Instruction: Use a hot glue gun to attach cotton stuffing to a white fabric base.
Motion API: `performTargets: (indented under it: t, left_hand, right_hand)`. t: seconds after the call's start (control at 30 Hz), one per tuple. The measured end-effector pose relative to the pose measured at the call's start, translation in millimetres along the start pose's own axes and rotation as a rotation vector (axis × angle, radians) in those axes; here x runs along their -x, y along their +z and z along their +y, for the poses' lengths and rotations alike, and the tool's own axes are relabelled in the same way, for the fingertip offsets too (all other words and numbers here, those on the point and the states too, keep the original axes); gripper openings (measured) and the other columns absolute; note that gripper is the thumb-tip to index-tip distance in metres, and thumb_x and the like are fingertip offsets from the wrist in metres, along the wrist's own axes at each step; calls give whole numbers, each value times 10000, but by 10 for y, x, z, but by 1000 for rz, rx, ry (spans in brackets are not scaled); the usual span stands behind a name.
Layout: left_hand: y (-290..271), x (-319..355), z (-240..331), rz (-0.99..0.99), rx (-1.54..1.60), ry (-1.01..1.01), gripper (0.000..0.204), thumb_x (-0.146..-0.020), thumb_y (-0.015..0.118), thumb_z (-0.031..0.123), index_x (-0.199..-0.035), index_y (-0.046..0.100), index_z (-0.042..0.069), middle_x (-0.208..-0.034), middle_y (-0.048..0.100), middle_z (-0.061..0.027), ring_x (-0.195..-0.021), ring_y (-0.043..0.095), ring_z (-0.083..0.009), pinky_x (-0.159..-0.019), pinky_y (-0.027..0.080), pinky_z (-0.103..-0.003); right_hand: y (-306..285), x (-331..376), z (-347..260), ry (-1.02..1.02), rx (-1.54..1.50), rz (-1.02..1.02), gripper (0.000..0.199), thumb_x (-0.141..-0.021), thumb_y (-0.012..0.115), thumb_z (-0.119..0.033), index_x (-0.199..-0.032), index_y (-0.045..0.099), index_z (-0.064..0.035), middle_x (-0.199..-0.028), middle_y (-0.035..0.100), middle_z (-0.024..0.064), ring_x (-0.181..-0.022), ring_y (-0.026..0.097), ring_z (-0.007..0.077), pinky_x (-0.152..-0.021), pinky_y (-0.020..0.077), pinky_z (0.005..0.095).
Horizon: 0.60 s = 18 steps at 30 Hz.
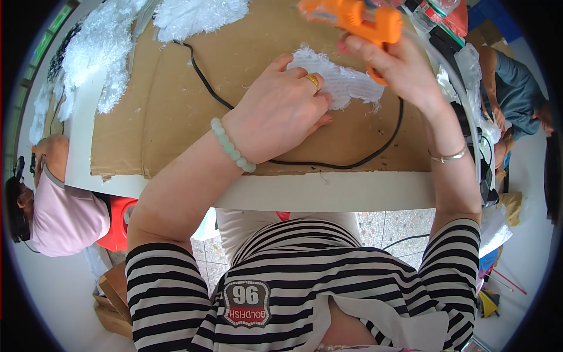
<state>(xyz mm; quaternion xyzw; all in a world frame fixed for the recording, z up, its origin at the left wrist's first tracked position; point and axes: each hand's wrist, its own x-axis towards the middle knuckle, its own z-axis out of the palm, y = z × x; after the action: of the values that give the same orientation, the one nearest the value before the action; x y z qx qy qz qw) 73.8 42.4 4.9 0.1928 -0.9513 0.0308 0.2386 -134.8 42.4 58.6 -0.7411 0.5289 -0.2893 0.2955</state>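
Left hand pressing white fabric, glue gun above

The left hand presses a white fabric piece onto cardboard; the right hand holds an orange glue gun.

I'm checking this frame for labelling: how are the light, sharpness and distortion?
Head view: even, soft daylight, no harsh glare; the table edge bows from fisheye distortion, with a dark rim at the corners; the left hand is sharp, the glue gun in the right hand slightly blurred.
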Motion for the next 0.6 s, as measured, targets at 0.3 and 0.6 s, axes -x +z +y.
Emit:
performTargets:
  t: [0.3,0.6]
  left_hand:
    - [-51,31,80,-18,-77,23,149,-733,631,190,-718,626,42,-596,591,-93,-660,600,-237,-828,432,-375]
    - [-81,39,85,-132,-69,-7,221,-723,671,223,-861,611,61,-772,626,-61,-721,586,-222,-832,439,-372]
  right_hand:
    - [-73,386,2,127,-37,-78,324,-874,597,-294,-1029,582,-9,-871,611,12,-763,517,74,-668,420,207]
    - [43,381,66,127,101,-27,299,-883,587,-278,-1014,577,-10,-800,617,2,-666,491,53,-572,404,200]
